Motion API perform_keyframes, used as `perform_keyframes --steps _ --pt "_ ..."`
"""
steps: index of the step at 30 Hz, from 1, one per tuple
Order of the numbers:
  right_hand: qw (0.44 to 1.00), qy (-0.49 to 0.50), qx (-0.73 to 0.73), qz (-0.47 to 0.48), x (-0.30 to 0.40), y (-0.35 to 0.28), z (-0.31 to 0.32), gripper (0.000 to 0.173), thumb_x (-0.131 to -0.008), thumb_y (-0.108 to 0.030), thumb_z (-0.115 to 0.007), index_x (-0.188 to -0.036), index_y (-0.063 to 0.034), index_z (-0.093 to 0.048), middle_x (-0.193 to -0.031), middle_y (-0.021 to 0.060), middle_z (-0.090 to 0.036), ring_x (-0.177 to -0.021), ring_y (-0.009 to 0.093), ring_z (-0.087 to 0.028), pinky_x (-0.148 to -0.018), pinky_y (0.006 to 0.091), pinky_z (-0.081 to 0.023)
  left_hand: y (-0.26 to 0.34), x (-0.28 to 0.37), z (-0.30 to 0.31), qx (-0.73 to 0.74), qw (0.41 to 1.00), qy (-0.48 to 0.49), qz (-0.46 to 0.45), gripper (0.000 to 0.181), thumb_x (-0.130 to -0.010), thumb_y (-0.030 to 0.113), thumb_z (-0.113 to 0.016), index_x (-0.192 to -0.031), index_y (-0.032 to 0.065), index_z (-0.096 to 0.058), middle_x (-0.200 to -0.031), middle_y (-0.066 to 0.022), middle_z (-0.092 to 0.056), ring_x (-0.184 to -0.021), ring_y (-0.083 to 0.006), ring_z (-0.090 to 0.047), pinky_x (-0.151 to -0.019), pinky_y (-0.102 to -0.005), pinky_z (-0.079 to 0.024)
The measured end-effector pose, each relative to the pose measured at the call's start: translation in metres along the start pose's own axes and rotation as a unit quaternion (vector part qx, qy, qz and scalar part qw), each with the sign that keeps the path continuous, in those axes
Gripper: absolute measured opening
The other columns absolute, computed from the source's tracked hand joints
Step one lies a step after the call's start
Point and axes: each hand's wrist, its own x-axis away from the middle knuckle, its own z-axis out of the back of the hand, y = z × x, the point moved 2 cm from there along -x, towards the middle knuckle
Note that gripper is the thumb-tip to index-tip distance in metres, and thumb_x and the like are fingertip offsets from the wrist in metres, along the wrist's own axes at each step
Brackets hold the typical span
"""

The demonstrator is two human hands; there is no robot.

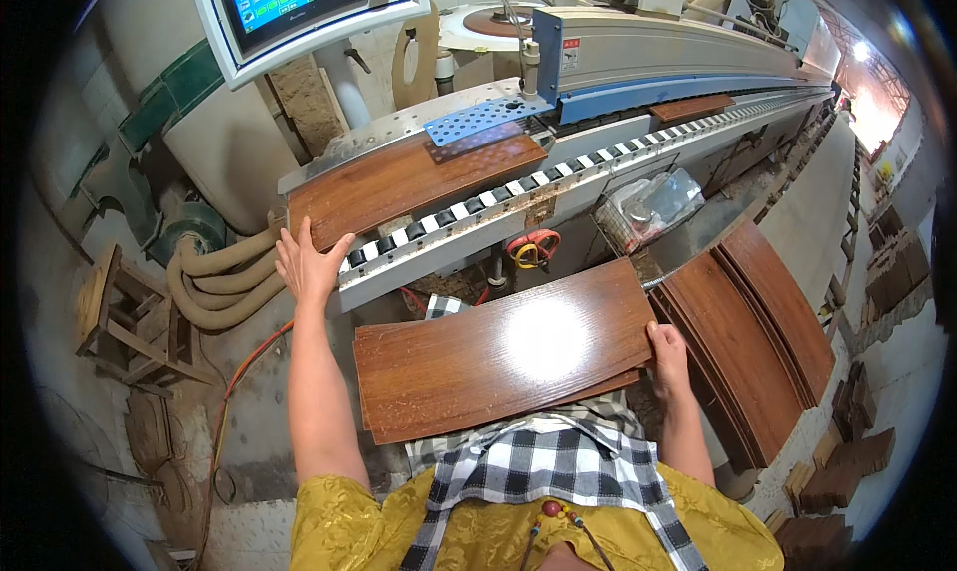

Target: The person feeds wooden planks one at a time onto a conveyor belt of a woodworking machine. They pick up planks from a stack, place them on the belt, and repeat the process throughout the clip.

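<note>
My left hand (308, 266) has its fingers spread against the near end of a brown wood-grain board (374, 186). That board lies on the infeed table of an edge-banding machine, its far end under a blue perforated plate (478, 120). My right hand (669, 356) grips the right edge of another wood-grain board (448, 369). This one tops a small, slightly fanned stack in front of my body, and glare whitens its middle. Beside the stack runs the machine's support rail with black and white rollers (471, 203).
More boards (740, 324) are stacked at the right. A wire basket (650, 208) and red- and yellow-handled scissors (534, 248) hang below the rail. A control screen (291, 3) stands upper left, above dusty hoses (224, 287) and a wooden stool (134, 317). Another board (691, 107) lies farther along the machine.
</note>
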Motion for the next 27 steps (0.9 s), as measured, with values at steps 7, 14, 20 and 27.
perform_keyframes --steps 7,14,20,27 --pt "0.979 -0.109 -0.135 -0.104 0.008 -0.002 -0.004 0.027 -0.092 -0.021 -0.054 -0.109 -0.0004 -0.056 -0.095 0.0061 -0.063 -0.079 0.014 -0.064 -0.066 0.0286 -0.057 -0.001 -0.001 0.000 0.023 1.000 -0.011 0.006 0.094 -0.068 0.064 -0.066 -0.140 0.0128 -0.036 -0.147 -0.0240 -0.024 -0.137 -0.0382 -0.020 -0.109 -0.0527 -0.017" --pt "0.983 -0.098 -0.119 -0.099 0.007 -0.002 -0.005 0.023 -0.092 -0.020 -0.055 -0.106 -0.0018 -0.057 -0.093 0.0047 -0.063 -0.075 0.013 -0.063 -0.064 0.0275 -0.056 -0.019 -0.006 -0.006 0.097 0.995 0.000 -0.020 0.086 -0.070 0.053 -0.071 -0.138 0.0094 -0.040 -0.144 -0.0246 -0.030 -0.134 -0.0376 -0.027 -0.108 -0.0468 -0.025" --pt "0.986 -0.082 -0.109 -0.098 0.007 0.000 -0.007 0.021 -0.092 -0.020 -0.055 -0.103 -0.0023 -0.058 -0.089 0.0044 -0.063 -0.074 0.013 -0.063 -0.064 0.0280 -0.055 -0.045 -0.011 -0.023 0.175 0.982 0.033 -0.065 0.074 -0.075 0.040 -0.072 -0.134 0.0066 -0.043 -0.143 -0.0250 -0.031 -0.132 -0.0375 -0.030 -0.108 -0.0415 -0.026" --pt "0.987 -0.083 -0.101 -0.090 0.007 0.003 -0.005 0.022 -0.092 -0.021 -0.055 -0.104 -0.0032 -0.058 -0.091 0.0037 -0.063 -0.076 0.013 -0.062 -0.066 0.0279 -0.054 -0.044 -0.008 -0.024 0.182 0.980 0.049 -0.070 0.069 -0.077 0.038 -0.071 -0.133 0.0062 -0.045 -0.142 -0.0245 -0.032 -0.132 -0.0365 -0.031 -0.108 -0.0418 -0.027"
